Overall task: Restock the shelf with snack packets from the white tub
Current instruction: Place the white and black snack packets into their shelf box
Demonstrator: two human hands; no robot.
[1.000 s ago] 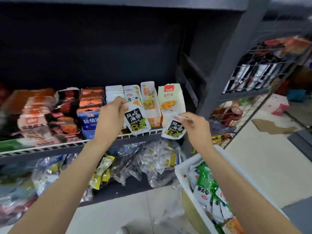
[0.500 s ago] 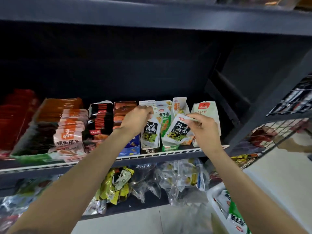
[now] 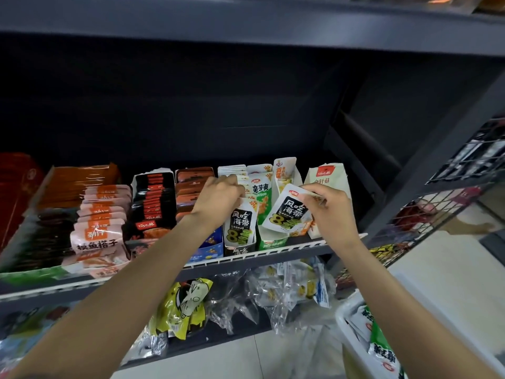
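Note:
My left hand (image 3: pixel 217 199) grips the top of a white-and-black seaweed snack packet (image 3: pixel 241 222) that stands in its display box (image 3: pixel 240 248) at the front of the middle shelf (image 3: pixel 273 255). My right hand (image 3: pixel 329 212) pinches the top edge of a second, identical seaweed packet (image 3: pixel 289 210), held tilted just above the green-and-white box to the right of the first. The white tub (image 3: pixel 352 307) sits at the bottom right with several green-and-white packets (image 3: pixel 381 343) in it; only its corner shows.
Rows of boxed snacks fill the shelf: orange and pink packets (image 3: pixel 98 214) at left, black-and-red ones (image 3: pixel 153 198), a cream box (image 3: pixel 328 179) at right. Bagged goods (image 3: pixel 188 305) lie on the lower shelf. A wire rack (image 3: pixel 442 209) stands to the right over a pale floor.
The view has tilted up, so less of the tub shows. My right hand has carried its packet up from below the shelf edge and over the boxes. My left hand stays on its packet.

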